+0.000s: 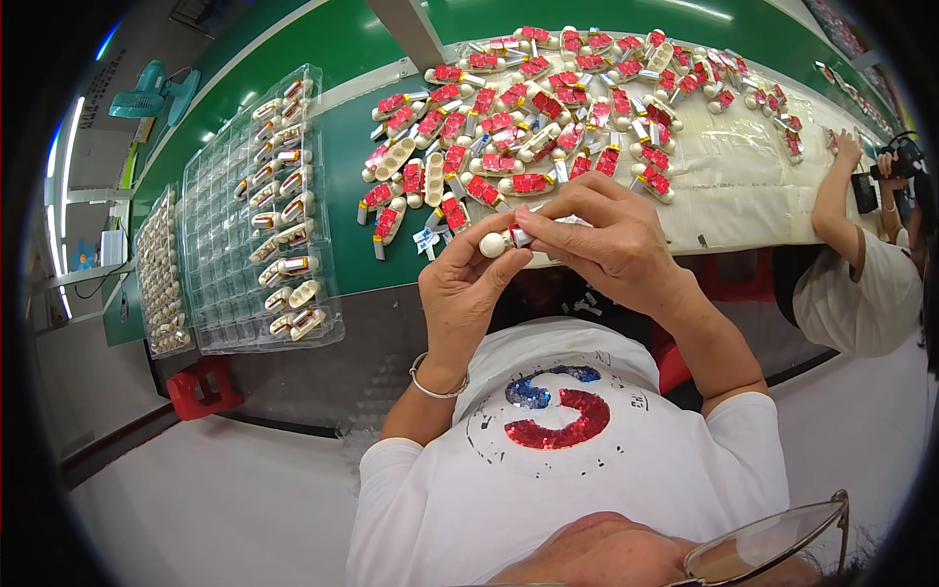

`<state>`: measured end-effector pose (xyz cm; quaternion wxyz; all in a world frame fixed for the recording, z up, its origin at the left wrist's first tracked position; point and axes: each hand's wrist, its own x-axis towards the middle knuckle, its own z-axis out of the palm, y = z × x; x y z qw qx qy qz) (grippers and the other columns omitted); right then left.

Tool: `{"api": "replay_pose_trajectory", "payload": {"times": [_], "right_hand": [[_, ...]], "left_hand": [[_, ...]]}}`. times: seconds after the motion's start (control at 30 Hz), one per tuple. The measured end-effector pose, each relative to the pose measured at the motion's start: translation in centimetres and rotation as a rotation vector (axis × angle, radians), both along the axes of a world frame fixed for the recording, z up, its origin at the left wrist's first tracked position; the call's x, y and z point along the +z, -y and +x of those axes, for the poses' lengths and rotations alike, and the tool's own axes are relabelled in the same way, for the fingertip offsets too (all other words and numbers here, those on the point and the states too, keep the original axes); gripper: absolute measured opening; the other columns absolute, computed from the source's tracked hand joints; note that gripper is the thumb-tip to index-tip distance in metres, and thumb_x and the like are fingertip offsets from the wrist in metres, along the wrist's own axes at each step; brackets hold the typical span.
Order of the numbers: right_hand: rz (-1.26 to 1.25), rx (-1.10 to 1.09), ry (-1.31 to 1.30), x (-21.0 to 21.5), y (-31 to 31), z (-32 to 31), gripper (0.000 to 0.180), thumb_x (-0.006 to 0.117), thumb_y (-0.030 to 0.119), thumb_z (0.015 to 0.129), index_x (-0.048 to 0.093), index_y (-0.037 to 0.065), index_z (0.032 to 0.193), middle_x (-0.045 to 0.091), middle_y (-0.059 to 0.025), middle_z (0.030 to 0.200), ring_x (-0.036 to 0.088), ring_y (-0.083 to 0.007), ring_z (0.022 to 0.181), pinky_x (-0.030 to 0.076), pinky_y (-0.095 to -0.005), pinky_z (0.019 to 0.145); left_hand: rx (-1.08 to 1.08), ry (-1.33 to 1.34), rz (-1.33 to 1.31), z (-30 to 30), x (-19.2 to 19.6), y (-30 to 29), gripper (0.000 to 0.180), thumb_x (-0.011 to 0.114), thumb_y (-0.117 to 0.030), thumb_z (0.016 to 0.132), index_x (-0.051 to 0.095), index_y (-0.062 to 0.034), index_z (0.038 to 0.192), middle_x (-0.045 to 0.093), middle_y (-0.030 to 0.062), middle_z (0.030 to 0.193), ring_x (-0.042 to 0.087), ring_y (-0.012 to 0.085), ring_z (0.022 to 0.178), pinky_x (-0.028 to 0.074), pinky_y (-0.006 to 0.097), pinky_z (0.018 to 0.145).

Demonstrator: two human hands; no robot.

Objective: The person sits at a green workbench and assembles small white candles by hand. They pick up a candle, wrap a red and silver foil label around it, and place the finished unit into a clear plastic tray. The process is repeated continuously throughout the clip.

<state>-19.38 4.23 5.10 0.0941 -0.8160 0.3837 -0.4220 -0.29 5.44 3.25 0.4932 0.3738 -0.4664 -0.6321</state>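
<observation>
We were in a small-parts assembly workshop, a factory line by the look of it. A long green counter (342,157) ran past us, heaped with dozens of identical small red-and-cream parts (548,108). Clear plastic compartment trays (225,245) beside them held more of the same pieces in rows. Another worker (851,264) sat at the same counter farther along, and a teal fan (152,93) stood behind.

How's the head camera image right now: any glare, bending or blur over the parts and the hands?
Head view: even overhead light, with white glare streaks on the green table; fisheye bends the table edge and the clear tray; black vignette rings the frame; left hand, right hand and the white capsule part are sharp; the glasses are blurred.
</observation>
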Motion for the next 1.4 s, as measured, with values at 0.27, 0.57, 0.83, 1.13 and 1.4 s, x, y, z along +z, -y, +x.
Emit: {"api": "replay_pose_trajectory", "payload": {"times": [0.27, 0.57, 0.83, 1.13, 1.4], "right_hand": [[0.142, -0.025, 0.087, -1.6, -0.3, 1.1, 0.033, 0.072, 0.008, 0.078, 0.069, 0.010, 0.111, 0.063, -0.0046, 0.095, 0.062, -0.0220, 0.084, 0.052, -0.0311, 0.069], [0.811, 0.130, 0.822, -3.4, -0.8, 0.8, 0.038, 0.073, 0.016, 0.087, 0.064, 0.004, 0.121, 0.059, -0.0061, 0.108, 0.062, -0.0111, 0.091, 0.053, -0.0263, 0.079], [0.696, 0.020, 0.750, -2.6, -0.6, 2.0, 0.033, 0.074, 0.019, 0.086, 0.066, 0.001, 0.112, 0.061, -0.0053, 0.099, 0.063, -0.0109, 0.090, 0.053, -0.0248, 0.078], [0.780, 0.104, 0.917, -3.7, -1.2, 2.6, 0.029, 0.074, 0.005, 0.084, 0.067, 0.002, 0.111, 0.058, -0.0044, 0.107, 0.061, -0.0108, 0.097, 0.055, -0.0253, 0.087], [0.936, 0.244, 1.140, -3.9, -0.4, 2.5, 0.030, 0.070, 0.004, 0.087, 0.062, 0.000, 0.116, 0.060, -0.0076, 0.119, 0.061, -0.0140, 0.106, 0.050, -0.0294, 0.094]], "left_hand": [[0.087, 0.001, 0.121, 0.0, -2.5, 0.8, 0.035, 0.068, -0.004, 0.089, 0.060, 0.0042, 0.122, 0.068, 0.0113, 0.108, 0.066, 0.0131, 0.095, 0.058, 0.025, 0.081], [0.116, -0.196, 0.149, -0.3, -0.5, 1.6, 0.020, 0.060, -0.006, 0.094, 0.064, 0.0049, 0.110, 0.068, 0.0174, 0.110, 0.069, 0.0205, 0.095, 0.060, 0.029, 0.082], [0.182, -0.091, 0.089, -0.8, -0.2, 0.8, 0.020, 0.061, -0.004, 0.092, 0.063, 0.0063, 0.110, 0.068, 0.0169, 0.106, 0.069, 0.0197, 0.094, 0.060, 0.032, 0.084], [0.161, 0.036, -0.201, -0.5, -1.0, -0.1, 0.021, 0.062, 0.008, 0.087, 0.064, 0.0052, 0.108, 0.064, 0.0195, 0.119, 0.066, 0.0174, 0.102, 0.056, 0.027, 0.087], [0.091, 0.255, -0.399, 0.6, -0.4, 1.3, 0.026, 0.070, -0.006, 0.087, 0.065, -0.0002, 0.112, 0.064, 0.0164, 0.122, 0.066, 0.0190, 0.104, 0.056, 0.028, 0.086]]}}
